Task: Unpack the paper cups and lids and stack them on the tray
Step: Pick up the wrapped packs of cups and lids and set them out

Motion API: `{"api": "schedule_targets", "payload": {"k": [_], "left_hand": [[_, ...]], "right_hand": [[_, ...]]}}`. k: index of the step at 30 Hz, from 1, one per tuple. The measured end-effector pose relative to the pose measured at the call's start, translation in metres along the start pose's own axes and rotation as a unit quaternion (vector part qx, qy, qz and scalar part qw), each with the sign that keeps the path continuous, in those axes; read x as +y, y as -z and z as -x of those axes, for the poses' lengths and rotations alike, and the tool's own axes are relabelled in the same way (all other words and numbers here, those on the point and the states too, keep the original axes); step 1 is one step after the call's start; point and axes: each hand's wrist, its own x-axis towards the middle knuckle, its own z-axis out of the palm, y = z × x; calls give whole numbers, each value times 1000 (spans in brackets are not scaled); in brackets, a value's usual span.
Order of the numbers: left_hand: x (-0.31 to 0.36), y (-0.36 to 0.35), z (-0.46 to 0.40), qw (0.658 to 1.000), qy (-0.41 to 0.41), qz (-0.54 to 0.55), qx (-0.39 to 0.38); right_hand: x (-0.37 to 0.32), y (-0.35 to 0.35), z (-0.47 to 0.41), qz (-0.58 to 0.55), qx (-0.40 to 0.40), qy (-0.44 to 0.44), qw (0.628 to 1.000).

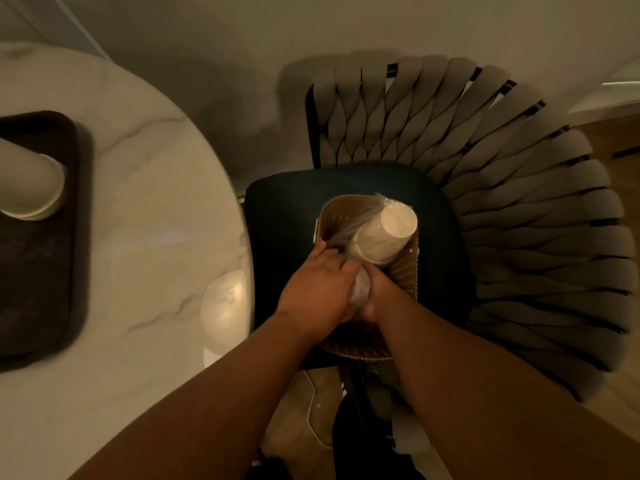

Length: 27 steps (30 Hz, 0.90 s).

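The round marble worktop [138, 237] fills the space left of the basket, and the woven-backed chair [502, 220] rises behind and to the right of it, its dark seat cushion [284, 216] carrying the basket. A dark tray [38, 271] lies on the worktop, well to the left of the basket, with one stack of paper cups [27, 181] already lying on it. The brown perforated basket [405, 271] holds a second sleeve of paper cups [384, 233], still in clear plastic wrap [349, 226], leaning in its far right corner with its long axis running up and away from the hands, base uppermost. Both hands meet at the basket's near side, just below that sleeve. The left hand [318, 289] lies over the wrap, fingers bent toward the sleeve; the right hand [377, 292] is curled around a pale bunch of plastic or a wrapped item [360, 289], though exactly what is unclear. The left hand looks nearer the sleeve, which likely must be lifted out leftward.
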Motion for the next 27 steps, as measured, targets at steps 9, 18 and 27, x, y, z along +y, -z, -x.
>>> {"api": "schedule_targets", "payload": {"k": [9,18,27], "left_hand": [[18,70,49,917,138,324,189],[2,134,117,784,151,552,241],[-77,129,257,663,279,548,428]], "right_hand": [[-28,-5,83,-48,27,-42,998],[-47,-91,204,9,-85,72,994],[23,-254,229,287,-200,123,929]]}}
